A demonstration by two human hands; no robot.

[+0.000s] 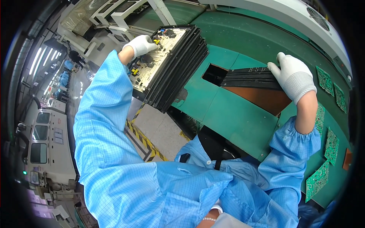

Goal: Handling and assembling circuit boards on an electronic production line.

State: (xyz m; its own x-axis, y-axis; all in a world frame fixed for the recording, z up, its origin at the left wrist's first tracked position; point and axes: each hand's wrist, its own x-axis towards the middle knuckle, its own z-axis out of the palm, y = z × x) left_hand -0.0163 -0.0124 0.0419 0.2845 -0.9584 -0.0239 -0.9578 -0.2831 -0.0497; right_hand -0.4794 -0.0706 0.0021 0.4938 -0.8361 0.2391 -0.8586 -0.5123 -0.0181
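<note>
At the upper left is a stack of black-framed fixture trays (178, 68). The top fixture tray (150, 62) has a cream, cut-out bed with yellow clips and dark blocks. My left hand (141, 45), in a white knit glove, is on that bed with its fingers drawn together beside a yellow clip (156, 41); whatever is under the fingertips is hidden. On the right, my gloved right hand (294, 76) grips the far-right end of a black ribbed box (251, 78) with a brown side (258, 98). Some of its fingers are out of sight behind the box.
Green circuit boards (318, 179) lie along the right side of the green bench (228, 110). A dark square opening (213, 75) is beside the black box. White machine housing (304, 15) arches over the far side. Yellow-black tape (142, 138) marks the floor at left.
</note>
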